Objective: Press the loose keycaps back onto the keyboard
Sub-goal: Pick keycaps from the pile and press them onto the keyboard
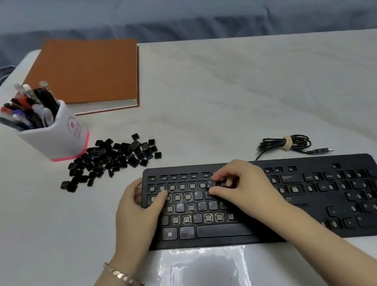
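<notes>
Black is used for the flat plastic keyboard [300, 202] and the loose keycaps [112, 158]. The white square plastic cup [60, 136] is banded pink at its base.

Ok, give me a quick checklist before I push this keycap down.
1. Keyboard steadied: ok, left hand grips its left end.
2. Keycap pinched in right hand over the number row: ok.
3. Keycap square on its socket: cannot tell, the hand covers it.
4. Loose keycaps close by: ok, piled beyond the keyboard's left end.
5. Cable out of the way: ok, coiled behind the keyboard.
</notes>
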The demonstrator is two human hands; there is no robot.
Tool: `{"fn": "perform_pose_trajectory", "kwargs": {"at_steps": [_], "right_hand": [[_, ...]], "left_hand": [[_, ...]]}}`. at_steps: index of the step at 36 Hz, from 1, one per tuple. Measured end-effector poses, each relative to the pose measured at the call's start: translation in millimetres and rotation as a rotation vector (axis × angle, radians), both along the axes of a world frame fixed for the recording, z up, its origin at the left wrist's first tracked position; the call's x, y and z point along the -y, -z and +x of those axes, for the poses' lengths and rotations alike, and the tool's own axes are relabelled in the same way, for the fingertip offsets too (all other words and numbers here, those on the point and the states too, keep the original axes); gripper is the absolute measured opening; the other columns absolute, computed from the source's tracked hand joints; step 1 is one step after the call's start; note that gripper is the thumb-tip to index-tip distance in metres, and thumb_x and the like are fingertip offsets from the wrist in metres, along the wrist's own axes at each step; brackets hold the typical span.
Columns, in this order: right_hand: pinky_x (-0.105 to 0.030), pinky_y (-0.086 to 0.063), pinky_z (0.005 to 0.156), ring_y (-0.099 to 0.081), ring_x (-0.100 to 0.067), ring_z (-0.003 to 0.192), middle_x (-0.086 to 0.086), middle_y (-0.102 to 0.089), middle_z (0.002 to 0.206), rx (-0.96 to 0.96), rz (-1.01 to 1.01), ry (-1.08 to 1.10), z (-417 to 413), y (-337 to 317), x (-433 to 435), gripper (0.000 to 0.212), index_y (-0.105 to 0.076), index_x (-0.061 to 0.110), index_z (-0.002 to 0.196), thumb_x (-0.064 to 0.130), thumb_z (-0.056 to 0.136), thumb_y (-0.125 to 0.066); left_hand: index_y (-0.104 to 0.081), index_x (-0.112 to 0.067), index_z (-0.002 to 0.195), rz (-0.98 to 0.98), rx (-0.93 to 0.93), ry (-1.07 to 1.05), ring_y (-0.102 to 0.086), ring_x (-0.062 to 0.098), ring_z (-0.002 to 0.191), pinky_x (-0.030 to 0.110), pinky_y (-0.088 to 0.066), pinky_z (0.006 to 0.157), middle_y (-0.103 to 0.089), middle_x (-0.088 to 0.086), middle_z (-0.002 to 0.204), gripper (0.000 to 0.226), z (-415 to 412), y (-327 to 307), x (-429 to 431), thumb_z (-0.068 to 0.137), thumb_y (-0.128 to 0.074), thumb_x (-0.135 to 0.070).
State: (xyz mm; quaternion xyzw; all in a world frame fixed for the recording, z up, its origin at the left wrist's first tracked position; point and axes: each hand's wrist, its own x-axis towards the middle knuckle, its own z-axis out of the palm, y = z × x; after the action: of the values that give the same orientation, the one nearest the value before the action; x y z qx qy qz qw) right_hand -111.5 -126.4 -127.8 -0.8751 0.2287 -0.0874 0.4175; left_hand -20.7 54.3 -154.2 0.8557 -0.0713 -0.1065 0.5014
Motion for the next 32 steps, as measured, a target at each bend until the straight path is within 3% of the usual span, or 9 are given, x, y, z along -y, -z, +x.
{"fn": "perform_pose_trajectory", "kwargs": {"at_steps": [2,8,13,18,21,25,32], "right_hand": [[-0.004,-0.036,0.061,-0.047,0.003,0.059,0.017,-0.05,0.064,-0.039,-0.046,-0.034,10.9,1.3,-3.7,0.015,-0.071,0.021,0.082,0.022,0.068,-0.078],[-0.019,-0.033,0.066,-0.041,0.006,0.059,0.016,-0.052,0.076,-0.125,-0.102,-0.056,22.6,6.5,-5.2,0.015,-0.071,0.024,0.085,0.021,0.071,-0.075],[-0.02,-0.036,0.067,-0.043,0.004,0.061,0.015,-0.053,0.074,-0.179,-0.079,-0.019,27.5,7.1,-6.3,0.015,-0.07,0.027,0.082,0.022,0.069,-0.076],[-0.02,-0.035,0.064,-0.044,0.005,0.06,0.017,-0.051,0.069,-0.21,-0.052,0.008,29.5,6.4,-7.5,0.015,-0.069,0.03,0.078,0.022,0.068,-0.076],[-0.021,-0.036,0.062,-0.044,0.003,0.058,0.015,-0.051,0.066,-0.182,-0.028,0.049,26.9,7.9,-9.9,0.015,-0.07,0.029,0.077,0.021,0.068,-0.077],[-0.008,-0.034,0.058,-0.049,0.001,0.058,0.013,-0.053,0.061,-0.074,0.045,0.129,17.2,15.1,-17.2,0.015,-0.07,0.029,0.075,0.016,0.07,-0.075],[-0.018,-0.035,0.055,-0.047,-0.001,0.05,0.013,-0.052,0.052,-0.191,0.095,0.109,27.4,7.9,-10.9,0.015,-0.068,0.028,0.068,0.018,0.066,-0.078]], "left_hand": [[-0.057,-0.027,0.105,-0.043,-0.008,0.014,-0.055,-0.019,0.077,-0.004,-0.037,0.063,-0.062,-0.021,0.088,0.038,-0.1,3.4,-1.9,0.074,-0.075,-0.018],[-0.055,-0.035,0.101,-0.067,0.008,0.02,-0.055,-0.017,0.081,-0.004,-0.037,0.065,-0.063,-0.02,0.088,0.036,-1.5,6.5,-4.4,0.074,-0.075,-0.02],[-0.052,-0.047,0.092,-0.082,0.029,0.014,-0.057,-0.014,0.081,-0.003,-0.038,0.064,-0.064,-0.022,0.089,0.035,-6.1,6.5,-3.5,0.075,-0.072,-0.023],[-0.049,-0.055,0.089,-0.073,0.079,0.015,-0.056,-0.013,0.085,0.0,-0.039,0.063,-0.058,-0.039,0.092,0.037,-10.5,4.5,-2.4,0.077,-0.07,-0.026],[-0.049,-0.057,0.088,-0.075,0.094,0.008,-0.057,-0.012,0.084,0.001,-0.039,0.063,-0.057,-0.04,0.092,0.038,-11.7,4.8,-2.2,0.077,-0.069,-0.026],[-0.049,-0.06,0.087,-0.075,0.109,0.006,-0.057,-0.011,0.084,0.004,-0.04,0.063,-0.059,-0.038,0.092,0.04,-12.7,5.2,-2.5,0.077,-0.069,-0.026],[-0.045,-0.071,0.087,-0.057,0.119,0.003,-0.057,-0.011,0.085,0.0,-0.038,0.064,-0.057,-0.039,0.093,0.052,-12.8,5.0,-1.7,0.077,-0.069,-0.026]]}}
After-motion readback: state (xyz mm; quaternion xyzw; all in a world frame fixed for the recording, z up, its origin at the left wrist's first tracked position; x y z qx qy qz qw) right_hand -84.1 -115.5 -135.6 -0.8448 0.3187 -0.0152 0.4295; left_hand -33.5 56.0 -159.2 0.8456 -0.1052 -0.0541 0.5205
